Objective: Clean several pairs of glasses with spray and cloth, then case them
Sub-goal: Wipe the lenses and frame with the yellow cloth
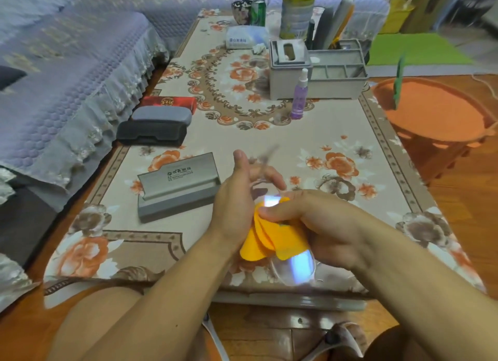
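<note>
At the far left edge of the table (377,150) you have three closed cases in a row: a dark case (151,133) nearest, a grey case (162,116) just behind it, and a red box (169,104) behind that. Nearer to you and a little to the right lies an open grey case (176,187), its lid tipped up and showing printed lettering.

Your left hand (237,199) sits just right of that open case, raised over the table, its fingers curled around one end of the glasses (292,267); a thin blurred temple arm sticks up past your fingertips. Your right hand (318,226) pinches a yellow cloth (269,242) around the glasses, thumb on top and fingers wrapped beneath. One clear lens shows below the cloth, catching a bluish glare; a second glare spot shows above your thumb.

Farther off and right of centre, the purple spray bottle (300,98) stands upright, just in front of a grey tissue box (289,72) and a grey organiser tray (336,72). An orange basket (433,113) sits off the table's right edge.
</note>
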Tool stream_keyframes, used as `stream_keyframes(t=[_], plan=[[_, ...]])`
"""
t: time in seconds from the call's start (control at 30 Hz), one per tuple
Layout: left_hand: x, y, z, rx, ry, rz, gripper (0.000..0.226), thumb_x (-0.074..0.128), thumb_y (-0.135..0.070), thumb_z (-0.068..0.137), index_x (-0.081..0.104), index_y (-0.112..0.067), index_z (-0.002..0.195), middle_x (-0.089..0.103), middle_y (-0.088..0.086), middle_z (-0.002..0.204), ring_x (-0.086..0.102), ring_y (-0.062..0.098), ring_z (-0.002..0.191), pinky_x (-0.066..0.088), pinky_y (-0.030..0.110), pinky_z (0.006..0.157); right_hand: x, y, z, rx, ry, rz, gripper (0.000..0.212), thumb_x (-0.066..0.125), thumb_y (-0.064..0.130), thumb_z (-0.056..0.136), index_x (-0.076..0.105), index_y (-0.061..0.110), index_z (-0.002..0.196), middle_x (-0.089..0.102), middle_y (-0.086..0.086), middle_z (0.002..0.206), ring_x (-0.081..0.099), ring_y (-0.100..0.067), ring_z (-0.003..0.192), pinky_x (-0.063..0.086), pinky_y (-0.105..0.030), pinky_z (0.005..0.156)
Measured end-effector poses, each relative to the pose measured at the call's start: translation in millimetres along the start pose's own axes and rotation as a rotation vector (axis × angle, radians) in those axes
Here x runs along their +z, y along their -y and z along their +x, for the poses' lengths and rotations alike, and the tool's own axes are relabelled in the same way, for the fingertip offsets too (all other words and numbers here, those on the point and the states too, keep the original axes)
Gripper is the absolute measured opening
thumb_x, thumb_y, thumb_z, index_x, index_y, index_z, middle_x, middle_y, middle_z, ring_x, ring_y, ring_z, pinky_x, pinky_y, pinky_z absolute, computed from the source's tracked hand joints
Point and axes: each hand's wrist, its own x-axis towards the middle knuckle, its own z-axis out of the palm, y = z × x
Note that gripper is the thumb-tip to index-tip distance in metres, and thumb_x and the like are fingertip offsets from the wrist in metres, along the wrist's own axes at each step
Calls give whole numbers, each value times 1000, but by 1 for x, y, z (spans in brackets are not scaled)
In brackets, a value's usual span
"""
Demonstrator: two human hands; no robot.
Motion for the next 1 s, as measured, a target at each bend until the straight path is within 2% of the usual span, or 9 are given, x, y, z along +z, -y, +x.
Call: stream_keyframes(t=[0.1, 0.27, 0.37, 0.5, 0.6, 0.7, 0.73, 0.87, 1.0], plan=[[0, -3, -1, 68, 30, 90, 79, 15, -57, 98, 73, -24, 55, 73, -4, 88, 66, 10, 103, 47, 40, 99, -11, 6, 1, 64, 108, -22, 16, 55, 3, 96, 62, -10, 103, 70, -21, 86, 71, -28, 70, 56, -30, 58], [-8, -9, 2, -18, 37, 53, 84, 14, -54, 105, 74, -20, 58, 74, 0, 97, 67, 14, 107, 47, 48, 106, -25, 14, -3, 69, 255, 106, 28, 46, -9, 96, 69, -7, 81, 70, -22, 81, 73, -29, 72, 62, -37, 67], [-3, -7, 0, -5, 61, 62, 81, 15, -54, 106, 73, -20, 60, 73, 0, 97, 68, 15, 106, 49, 44, 101, -21, 7, 2, 18, 133, 28, 22, 48, -10, 96, 64, -10, 81, 67, -22, 76, 70, -28, 63, 58, -33, 56], [4, -3, -7, -69, 117, 31, 75, 22, -49, 109, 72, -19, 62, 75, 0, 102, 70, 16, 103, 51, 34, 98, -11, -7, 11, -82, 6, -11, 26, 60, -11, 89, 64, -2, 113, 70, -18, 88, 70, -32, 75, 60, -42, 67], [1, -7, -8, -168, 214, -149, 58, 33, -45, 107, 75, -16, 80, 74, 5, 106, 68, 21, 104, 54, 37, 95, -11, -7, 17, -178, -81, -28, 26, 74, -5, 83, 68, 2, 108, 69, -19, 91, 67, -34, 80, 55, -46, 80], [-10, -15, -4, -152, 325, -277, 27, 52, -29, 101, 72, -11, 102, 67, 12, 111, 63, 25, 106, 52, 40, 93, -20, 1, 15, -157, 7, -21, 15, 74, 10, 79, 72, 5, 93, 70, -15, 81, 68, -28, 70, 56, -40, 73], [-16, -18, -1, -94, 346, -220, 20, 57, -23, 97, 75, -15, 101, 69, 8, 109, 63, 23, 106, 52, 37, 94, -22, 4, 11, -130, 57, -38, 3, 74, 9, 81, 73, 9, 83, 70, -12, 76, 68, -24, 66, 58, -36, 68], [-38, -33, 7, 122, 450, 175, 18, 70, -20, 83, 82, -32, 88, 72, -9, 89, 67, 9, 93, 52, 24, 87, -22, -1, 7, -22, 175, -117, 19, 75, 7, 83, 66, 12, 68, 67, -7, 68, 66, -22, 63, 52, -37, 70], [-33, -21, 7, 183, 392, 251, 14, 76, -22, 76, 83, -20, 89, 70, -8, 81, 68, 9, 84, 54, 22, 79, -14, -7, 13, -62, 87, -26, 33, 75, 3, 79, 63, -11, 106, 65, -24, 90, 66, -34, 80, 57, -39, 75]])
